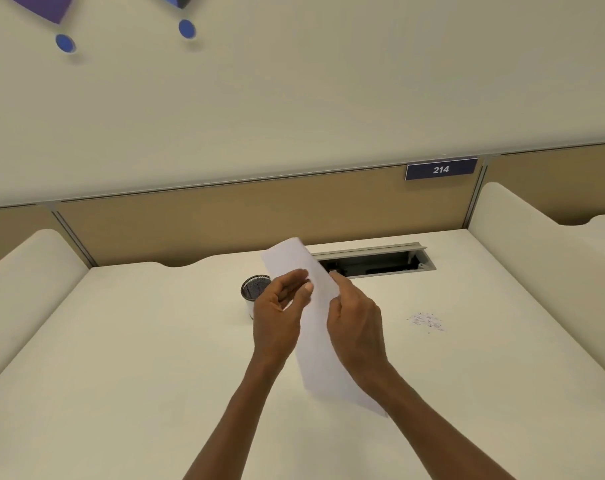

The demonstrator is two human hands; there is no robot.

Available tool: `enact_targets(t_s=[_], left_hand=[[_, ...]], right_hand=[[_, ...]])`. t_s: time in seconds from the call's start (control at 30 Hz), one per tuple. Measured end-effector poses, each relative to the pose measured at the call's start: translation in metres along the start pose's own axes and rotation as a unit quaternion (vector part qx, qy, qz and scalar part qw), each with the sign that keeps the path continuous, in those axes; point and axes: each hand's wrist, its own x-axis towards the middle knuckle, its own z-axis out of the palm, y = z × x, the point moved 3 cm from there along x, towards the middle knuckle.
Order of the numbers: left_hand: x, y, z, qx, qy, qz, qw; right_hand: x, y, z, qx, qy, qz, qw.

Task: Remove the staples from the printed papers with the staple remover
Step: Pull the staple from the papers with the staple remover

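Note:
I hold a set of white papers point(313, 327) up above the white desk point(138, 358), tilted so I see their blank back. My left hand point(280, 313) pinches the papers' left edge between thumb and fingers. On the right edge, my right hand point(354, 323) grips them with curled fingers. No printed side or staple shows from here. I cannot see a staple remover in either hand. A small heap of removed staples point(426, 322) lies on the desk to the right of my hands.
A black mesh pen cup point(254, 292) stands just left of my left hand. An open cable hatch point(373, 263) sits in the desk behind the papers. Cream side dividers point(536, 258) flank the desk, a tan back panel carries a "214" sign point(441, 169).

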Motion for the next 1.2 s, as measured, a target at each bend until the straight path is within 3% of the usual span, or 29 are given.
enact_targets(t_s=[0.1, 0.2, 0.43, 0.57, 1.0, 1.2], left_hand=[[0.005, -0.009, -0.018, 0.059, 0.082, -0.014, 0.995], [0.011, -0.014, -0.042, 0.057, 0.128, -0.07, 0.988], [0.012, -0.003, -0.071, -0.002, 0.078, -0.075, 0.994], [0.005, 0.002, -0.073, -0.007, 0.077, -0.069, 0.995], [0.001, -0.001, -0.073, -0.002, 0.084, -0.067, 0.994], [-0.004, -0.012, -0.071, 0.008, 0.015, -0.107, 0.994]], right_hand=[[0.012, 0.0, -0.015, 0.106, -0.019, 0.046, 0.993], [0.025, 0.005, -0.026, 0.232, -0.048, 0.131, 0.963], [0.034, 0.02, -0.028, 0.361, -0.113, 0.243, 0.893], [0.03, 0.023, -0.026, 0.385, -0.13, 0.267, 0.874], [0.025, 0.035, -0.017, 0.373, -0.126, 0.298, 0.87], [0.025, 0.041, -0.017, 0.367, -0.114, 0.298, 0.874]])
